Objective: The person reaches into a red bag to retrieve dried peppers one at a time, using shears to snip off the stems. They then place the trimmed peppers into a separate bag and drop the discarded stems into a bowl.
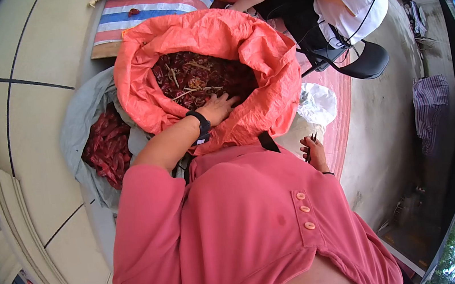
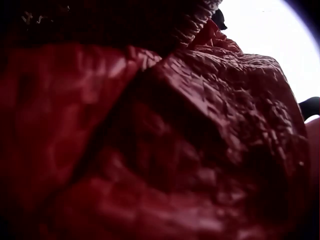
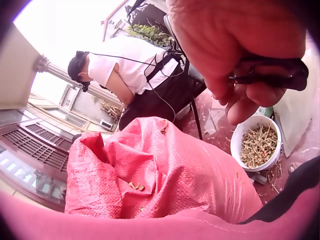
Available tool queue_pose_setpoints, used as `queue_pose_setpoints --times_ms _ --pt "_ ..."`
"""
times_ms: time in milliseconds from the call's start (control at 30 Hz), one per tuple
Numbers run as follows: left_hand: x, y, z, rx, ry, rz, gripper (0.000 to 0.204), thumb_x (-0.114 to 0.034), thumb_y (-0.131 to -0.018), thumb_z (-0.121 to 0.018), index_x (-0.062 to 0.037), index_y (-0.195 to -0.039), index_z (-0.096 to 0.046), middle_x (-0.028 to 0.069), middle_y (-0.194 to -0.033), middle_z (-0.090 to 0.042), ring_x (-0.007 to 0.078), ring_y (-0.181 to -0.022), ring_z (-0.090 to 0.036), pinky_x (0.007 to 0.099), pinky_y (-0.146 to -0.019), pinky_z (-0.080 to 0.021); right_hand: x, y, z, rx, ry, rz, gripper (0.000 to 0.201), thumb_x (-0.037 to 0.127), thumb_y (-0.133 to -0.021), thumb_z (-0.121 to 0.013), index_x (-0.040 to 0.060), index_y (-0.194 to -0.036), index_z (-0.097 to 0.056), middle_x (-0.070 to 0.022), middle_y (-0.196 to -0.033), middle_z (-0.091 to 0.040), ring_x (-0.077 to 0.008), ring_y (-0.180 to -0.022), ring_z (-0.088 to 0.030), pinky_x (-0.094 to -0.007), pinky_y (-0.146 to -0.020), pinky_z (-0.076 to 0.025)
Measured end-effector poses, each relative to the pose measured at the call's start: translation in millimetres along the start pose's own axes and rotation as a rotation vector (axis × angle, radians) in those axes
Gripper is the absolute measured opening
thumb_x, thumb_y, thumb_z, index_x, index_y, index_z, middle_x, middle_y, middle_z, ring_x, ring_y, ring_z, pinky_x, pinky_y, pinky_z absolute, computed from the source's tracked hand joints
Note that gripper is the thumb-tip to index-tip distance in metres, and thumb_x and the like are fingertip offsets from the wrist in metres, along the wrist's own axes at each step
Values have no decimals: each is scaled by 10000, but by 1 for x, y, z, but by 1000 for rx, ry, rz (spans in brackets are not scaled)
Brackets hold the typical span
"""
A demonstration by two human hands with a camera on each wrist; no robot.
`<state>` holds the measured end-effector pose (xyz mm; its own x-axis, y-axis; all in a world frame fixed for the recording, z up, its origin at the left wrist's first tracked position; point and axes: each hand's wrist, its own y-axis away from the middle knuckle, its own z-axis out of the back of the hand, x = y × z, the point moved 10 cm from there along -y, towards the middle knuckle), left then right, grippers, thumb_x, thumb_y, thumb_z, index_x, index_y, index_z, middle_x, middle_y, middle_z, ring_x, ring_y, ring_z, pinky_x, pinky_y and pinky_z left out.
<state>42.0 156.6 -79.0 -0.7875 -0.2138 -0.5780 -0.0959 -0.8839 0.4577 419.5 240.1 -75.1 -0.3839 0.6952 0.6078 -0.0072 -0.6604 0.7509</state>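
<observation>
A large red woven sack [image 1: 264, 51] with a rolled-down rim holds dried red chillies [image 1: 201, 73] mixed with pale stems. My left hand [image 1: 218, 109] reaches over its near rim, fingers extended and touching the chillies. The left wrist view shows only dark red sack cloth [image 2: 200, 110], with the hand out of frame. Off to the right of the sack, my right hand [image 1: 315, 153] grips dark scissors [image 3: 295, 75], their pointed tips upward in the head view. The scissors' handle shows against the palm in the right wrist view.
A grey sack [image 1: 77, 113] of red chillies [image 1: 108, 149] stands at left. A striped sack [image 1: 147, 14] lies beyond. A white bucket [image 3: 272, 160] contains stem pieces. Another person [image 1: 344, 3] sits on a black chair [image 1: 369, 60] at the upper right.
</observation>
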Motion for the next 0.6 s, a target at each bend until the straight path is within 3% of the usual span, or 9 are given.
queue_pose_setpoints --times_ms 100,167,233,333,467,567,600 --pt "2 4 2 -7 -253 -288 570 -42 -769 -612 -159 -1314 -495 164 -1365 -384 356 -1249 -399 460 -1000 -396 -17 5 9 -20 -40 -8 234 258 -932 -567 97 -1099 -540 -45 -975 -644 -119 -676 -580 -248 -486 -415" --pt "15 13 16 -88 -162 -362 516 1 -699 -665 -146 -1182 -562 133 -1261 -435 334 -1184 -444 421 -948 -438 -30 11 14 -56 -80 -41 235 258 -931 -562 93 -1097 -540 -43 -968 -648 -115 -668 -577 -242 -485 -416" --pt "37 16 29 -161 -172 -338 445 49 -689 -643 -108 -1101 -578 129 -1238 -442 337 -1141 -472 396 -912 -453 -38 15 20 -103 -104 -66 228 253 -934 -553 88 -1090 -550 -36 -950 -661 -110 -665 -585 -231 -492 -418" --pt "87 13 48 -108 121 -133 395 119 -679 -591 -69 -1027 -581 137 -1217 -449 348 -1122 -492 389 -936 -441 -43 11 19 -103 -145 -75 235 250 -923 -568 88 -1090 -532 -39 -954 -646 -112 -661 -572 -237 -478 -412" --pt "113 29 89 -435 235 -201 401 173 -707 -523 -60 -1026 -589 115 -1156 -488 301 -1133 -509 332 -932 -452 -43 14 4 -78 -151 -79 237 243 -915 -577 86 -1085 -527 -42 -958 -638 -111 -656 -567 -232 -469 -408" --pt "149 26 85 -372 851 -24 440 169 -669 -522 -71 -1025 -617 138 -1151 -531 318 -1088 -526 323 -948 -438 -41 11 -1 -64 -132 -67 238 246 -914 -581 91 -1088 -534 -36 -963 -642 -111 -663 -575 -234 -483 -415" --pt "159 27 78 -310 979 80 423 112 -680 -578 -86 -1051 -628 139 -1176 -549 325 -1103 -521 360 -974 -436 -40 11 -2 -66 -124 -61 240 248 -914 -581 93 -1093 -535 -34 -964 -643 -110 -663 -576 -234 -488 -416"
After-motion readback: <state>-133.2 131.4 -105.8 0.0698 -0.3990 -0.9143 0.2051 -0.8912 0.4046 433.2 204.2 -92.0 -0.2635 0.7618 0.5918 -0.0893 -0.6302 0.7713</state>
